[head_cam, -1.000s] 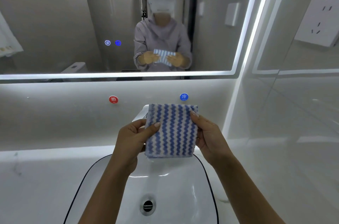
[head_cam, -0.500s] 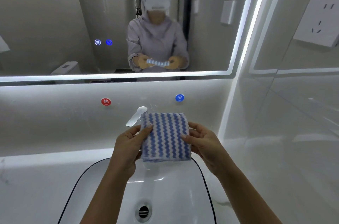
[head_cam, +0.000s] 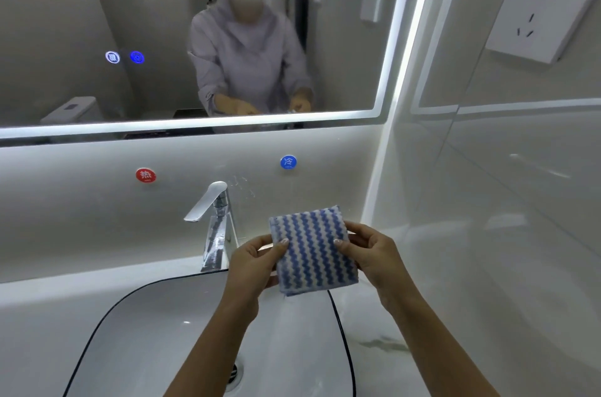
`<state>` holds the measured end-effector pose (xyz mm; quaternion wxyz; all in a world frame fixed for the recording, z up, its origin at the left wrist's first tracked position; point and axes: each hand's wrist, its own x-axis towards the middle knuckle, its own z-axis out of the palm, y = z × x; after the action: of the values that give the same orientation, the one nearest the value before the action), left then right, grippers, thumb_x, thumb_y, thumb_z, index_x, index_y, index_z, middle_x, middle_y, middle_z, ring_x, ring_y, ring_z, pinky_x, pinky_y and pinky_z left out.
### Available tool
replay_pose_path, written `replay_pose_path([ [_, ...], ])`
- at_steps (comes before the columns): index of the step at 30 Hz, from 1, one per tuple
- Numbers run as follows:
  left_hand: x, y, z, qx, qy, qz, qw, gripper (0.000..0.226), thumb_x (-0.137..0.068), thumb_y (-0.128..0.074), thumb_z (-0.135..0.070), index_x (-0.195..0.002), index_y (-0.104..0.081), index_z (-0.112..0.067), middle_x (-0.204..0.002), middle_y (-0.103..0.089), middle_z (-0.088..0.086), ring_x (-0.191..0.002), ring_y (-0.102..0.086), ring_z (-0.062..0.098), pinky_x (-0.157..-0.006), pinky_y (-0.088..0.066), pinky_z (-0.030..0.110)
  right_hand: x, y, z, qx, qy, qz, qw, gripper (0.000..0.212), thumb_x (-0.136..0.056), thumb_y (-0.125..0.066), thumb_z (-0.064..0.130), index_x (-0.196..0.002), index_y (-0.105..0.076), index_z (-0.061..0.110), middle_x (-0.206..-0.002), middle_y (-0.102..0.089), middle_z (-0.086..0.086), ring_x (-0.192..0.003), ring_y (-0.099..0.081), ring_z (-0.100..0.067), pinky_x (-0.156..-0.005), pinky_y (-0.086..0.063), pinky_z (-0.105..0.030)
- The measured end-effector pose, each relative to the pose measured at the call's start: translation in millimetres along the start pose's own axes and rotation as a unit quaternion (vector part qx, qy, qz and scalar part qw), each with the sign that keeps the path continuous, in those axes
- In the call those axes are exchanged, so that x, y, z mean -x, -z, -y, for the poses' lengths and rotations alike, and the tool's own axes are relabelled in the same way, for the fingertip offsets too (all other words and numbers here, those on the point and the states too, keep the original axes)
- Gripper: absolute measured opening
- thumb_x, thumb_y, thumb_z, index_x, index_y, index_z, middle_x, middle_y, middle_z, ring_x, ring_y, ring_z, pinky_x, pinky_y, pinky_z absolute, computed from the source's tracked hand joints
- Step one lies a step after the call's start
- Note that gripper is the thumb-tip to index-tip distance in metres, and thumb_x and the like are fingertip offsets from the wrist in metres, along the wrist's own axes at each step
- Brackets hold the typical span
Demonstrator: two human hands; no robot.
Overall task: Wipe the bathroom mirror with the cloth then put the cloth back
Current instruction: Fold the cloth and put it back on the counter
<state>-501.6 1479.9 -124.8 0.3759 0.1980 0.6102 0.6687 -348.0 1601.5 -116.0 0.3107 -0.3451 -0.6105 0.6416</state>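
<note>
A folded cloth (head_cam: pixel 312 252) with blue and white zigzag stripes hangs in the air above the sink's back right corner. My left hand (head_cam: pixel 252 263) pinches its left edge and my right hand (head_cam: pixel 374 255) pinches its right edge. The cloth is held roughly flat, facing me, just right of the tap. The lit bathroom mirror (head_cam: pixel 156 22) fills the upper left wall, with a bright strip along its bottom and right edges. It reflects a person in a grey top and both hands low at its bottom edge.
A chrome tap (head_cam: pixel 214 218) stands behind the white sink (head_cam: pixel 136 331), left of the cloth. Red (head_cam: pixel 145 175) and blue (head_cam: pixel 288 162) round stickers mark the backsplash. A white wall socket (head_cam: pixel 546 6) sits high on the right tiled wall. White counter (head_cam: pixel 439 315) lies right of the sink.
Both hands have carried the cloth down and to the right, from in front of the tap to beside it. The tap is now uncovered and the view has tilted lower.
</note>
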Motion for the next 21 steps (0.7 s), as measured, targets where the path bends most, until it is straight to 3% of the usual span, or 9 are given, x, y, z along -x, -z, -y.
replay_pose_path([
  [7,-20.8,-41.0,25.0,0.017,0.024,0.004,1.0,0.016,-0.083,-0.066,-0.02,-0.098,-0.065,-0.013,-0.083,-0.075,0.004,-0.075,-0.072,0.018,-0.053,-0.053,0.021,-23.5,32.2,-24.4,-0.003,-0.015,-0.063,0.998,0.026,-0.087,-0.067,0.009,-0.098,-0.066,0.032,-0.101,-0.073,0.007,-0.094,-0.069,-0.012,-0.083,-0.055,-0.031],
  [10,-37.6,-64.6,36.3,0.016,0.041,0.002,0.999,0.011,-0.084,-0.065,-0.018,-0.095,-0.065,-0.016,-0.079,-0.075,0.0,-0.072,-0.072,0.016,-0.052,-0.053,0.02,-41.7,51.8,-37.5,-0.002,-0.026,-0.092,0.995,0.027,-0.087,-0.066,0.007,-0.098,-0.067,0.032,-0.099,-0.073,0.009,-0.092,-0.069,-0.009,-0.08,-0.055,-0.028],
  [14,-63.1,-90.7,55.1,0.008,0.068,0.015,0.998,0.009,-0.086,-0.064,-0.018,-0.094,-0.064,-0.016,-0.077,-0.075,-0.001,-0.071,-0.072,0.015,-0.05,-0.053,0.021,-69.5,73.0,-62.1,0.012,-0.033,-0.13,0.991,0.029,-0.088,-0.064,0.004,-0.1,-0.068,0.03,-0.093,-0.073,0.016,-0.086,-0.068,0.0,-0.066,-0.052,-0.014],
  [18,-88.7,-109.2,76.3,-0.013,0.096,-0.011,0.995,0.009,-0.087,-0.063,-0.014,-0.095,-0.065,-0.011,-0.082,-0.074,0.005,-0.072,-0.071,0.018,-0.051,-0.054,0.024,-94.8,83.8,-89.7,0.041,-0.043,-0.149,0.987,0.028,-0.089,-0.06,0.003,-0.106,-0.068,0.024,-0.097,-0.07,0.015,-0.089,-0.067,-0.003,-0.072,-0.054,-0.02],
  [21,-110.2,-120.3,91.7,-0.034,0.105,-0.033,0.993,0.011,-0.088,-0.061,-0.012,-0.098,-0.065,-0.009,-0.089,-0.071,0.008,-0.08,-0.069,0.023,-0.064,-0.057,0.033,-114.0,85.4,-108.3,0.051,-0.053,-0.153,0.986,0.029,-0.089,-0.059,0.003,-0.108,-0.067,0.023,-0.096,-0.07,0.014,-0.09,-0.068,-0.006,-0.075,-0.055,-0.024],
])
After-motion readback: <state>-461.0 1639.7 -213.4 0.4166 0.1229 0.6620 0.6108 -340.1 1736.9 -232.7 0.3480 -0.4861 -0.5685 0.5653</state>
